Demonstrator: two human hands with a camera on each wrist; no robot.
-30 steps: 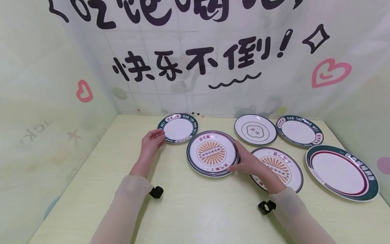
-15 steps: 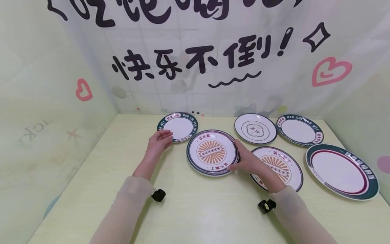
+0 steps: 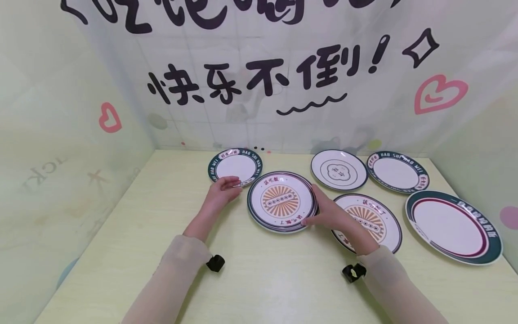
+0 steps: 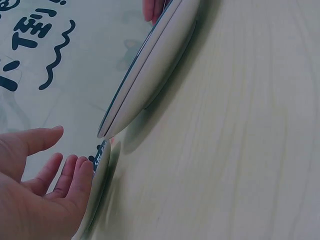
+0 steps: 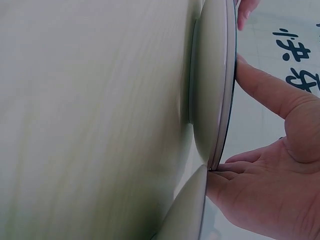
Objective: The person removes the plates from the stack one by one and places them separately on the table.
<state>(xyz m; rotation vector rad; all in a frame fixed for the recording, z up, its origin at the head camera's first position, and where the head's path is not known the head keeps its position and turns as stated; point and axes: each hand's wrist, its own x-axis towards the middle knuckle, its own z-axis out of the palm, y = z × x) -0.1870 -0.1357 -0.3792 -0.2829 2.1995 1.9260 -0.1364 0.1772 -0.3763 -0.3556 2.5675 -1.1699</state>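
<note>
A stack of round white plates (image 3: 282,201), the top one with an orange sunburst and red characters, lies in the middle of the table. Several close rims show at its edge (image 5: 227,85) in the right wrist view. My right hand (image 3: 329,213) grips its right side, thumb over the rim and fingers along the edge. My left hand (image 3: 220,193) hovers near the front rim of a green-rimmed plate (image 3: 238,165), left of the stack. Its fingers are loosely bent with nothing between them, as the left wrist view shows this hand (image 4: 45,200) from the palm side.
Another sunburst plate (image 3: 376,216) lies partly under my right forearm. Behind it are a blue-rimmed plate (image 3: 339,171) and a second green-rimmed plate (image 3: 396,173). A larger oval plate (image 3: 449,227) sits at the right. Printed cloth walls (image 3: 259,130) enclose the table (image 3: 259,279).
My left hand has come away from the left rim of the green-rimmed plate and moved right and slightly nearer, toward the stack. My right hand and the plates have stayed in place.
</note>
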